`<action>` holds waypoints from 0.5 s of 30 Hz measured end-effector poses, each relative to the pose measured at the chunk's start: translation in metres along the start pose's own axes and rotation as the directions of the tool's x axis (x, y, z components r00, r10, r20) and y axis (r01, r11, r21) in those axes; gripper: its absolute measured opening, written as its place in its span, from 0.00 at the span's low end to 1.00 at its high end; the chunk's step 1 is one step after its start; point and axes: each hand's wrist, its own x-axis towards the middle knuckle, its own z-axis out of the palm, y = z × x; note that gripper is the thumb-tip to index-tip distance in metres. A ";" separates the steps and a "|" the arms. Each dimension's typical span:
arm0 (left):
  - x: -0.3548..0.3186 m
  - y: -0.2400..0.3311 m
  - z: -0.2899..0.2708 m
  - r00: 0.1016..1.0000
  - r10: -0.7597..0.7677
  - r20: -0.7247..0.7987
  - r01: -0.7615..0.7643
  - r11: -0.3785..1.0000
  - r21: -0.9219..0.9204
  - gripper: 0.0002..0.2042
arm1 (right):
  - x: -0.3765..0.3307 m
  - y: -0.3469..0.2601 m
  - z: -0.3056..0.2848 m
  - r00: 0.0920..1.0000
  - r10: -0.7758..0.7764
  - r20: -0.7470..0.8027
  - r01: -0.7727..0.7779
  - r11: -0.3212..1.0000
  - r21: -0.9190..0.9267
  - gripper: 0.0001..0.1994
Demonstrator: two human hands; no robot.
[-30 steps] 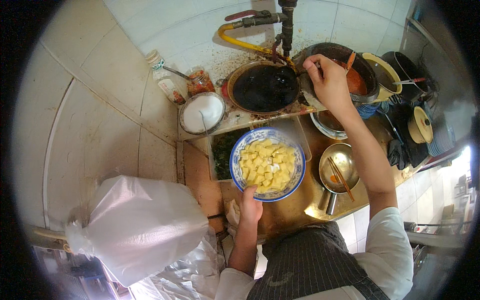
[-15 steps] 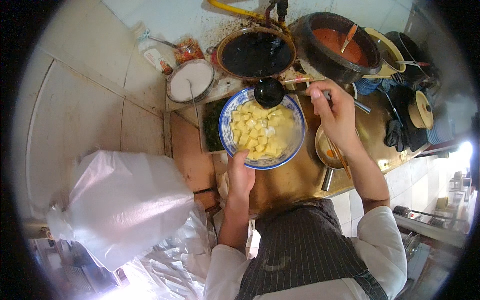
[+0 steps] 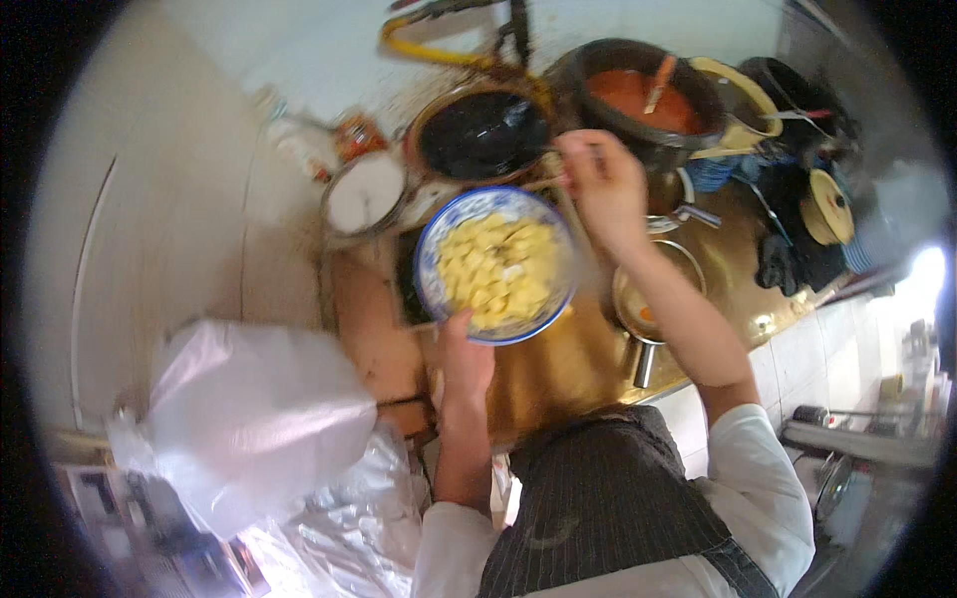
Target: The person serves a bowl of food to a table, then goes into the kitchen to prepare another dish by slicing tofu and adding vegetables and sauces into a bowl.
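Bowl held over the counter, both of your hands busy.
Your left hand (image 3: 465, 361) grips the near rim of the blue-patterned bowl (image 3: 495, 264) of yellow pieces; your right hand (image 3: 601, 189) is closed on a utensil handle beside the dark wok (image 3: 481, 135).

Brown wooden counter (image 3: 558, 369). Directly on it: small metal saucepan (image 3: 648, 299) as landmark; dark wok (image 3: 483, 135) behind-left of it. White-filled bowl (image 3: 364, 191) further left.

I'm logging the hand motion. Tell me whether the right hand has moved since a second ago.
Yes. The right hand was over the red-sauce pot; now it has come back to the near edge of the black wok, beside the blue-rimmed bowl.
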 end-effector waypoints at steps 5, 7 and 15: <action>-0.009 0.008 0.026 0.997 0.049 0.057 -0.064 0.950 0.307 0.24 | 0.023 0.027 0.020 0.957 0.127 0.260 -0.176 0.969 0.174 0.11; -0.010 0.004 0.025 0.999 0.020 0.030 -0.022 0.999 0.049 0.25 | 0.020 0.033 0.012 0.956 0.052 0.288 -0.087 0.990 0.110 0.14; -0.012 0.002 0.017 0.999 0.050 -0.003 -0.050 0.999 -0.020 0.26 | 0.070 0.021 -0.146 0.979 0.050 -0.198 -0.062 0.997 -0.056 0.04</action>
